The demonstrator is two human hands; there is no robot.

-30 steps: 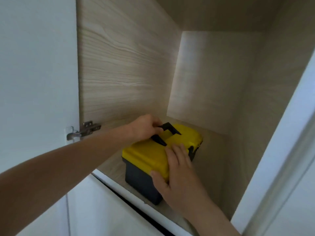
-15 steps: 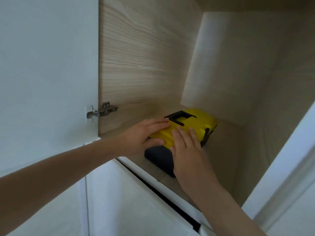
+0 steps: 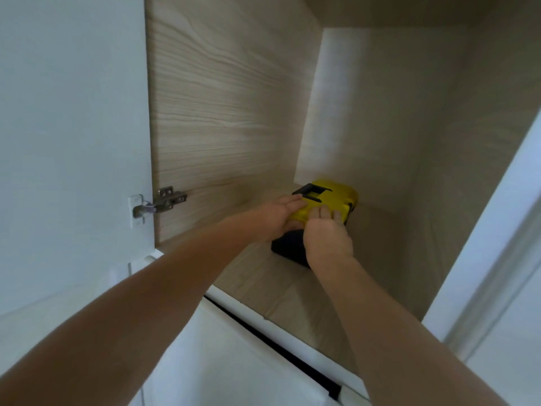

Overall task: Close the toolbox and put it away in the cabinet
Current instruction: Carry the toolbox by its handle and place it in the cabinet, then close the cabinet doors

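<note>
The toolbox (image 3: 336,197), yellow lid shut over a dark body, with a black handle lying flat on top, stands deep on the wooden cabinet shelf (image 3: 263,276) near the back wall. My left hand (image 3: 278,218) lies flat on the lid's near left corner, thumb against the side. My right hand (image 3: 328,235) presses flat on the lid's near edge, fingers stretched forward, covering the front of the box. Neither hand curls around the handle.
The cabinet (image 3: 228,112) is a light wood box with side walls close on both sides. Its white door (image 3: 73,142) stands open at left on a metal hinge (image 3: 164,200). A white door frame (image 3: 497,230) runs along the right.
The toolbox has slid further back into the cabinet, away from the shelf's front edge. Both hands moved forward with it, flat on the lid; the left hand had left the handle earlier.
</note>
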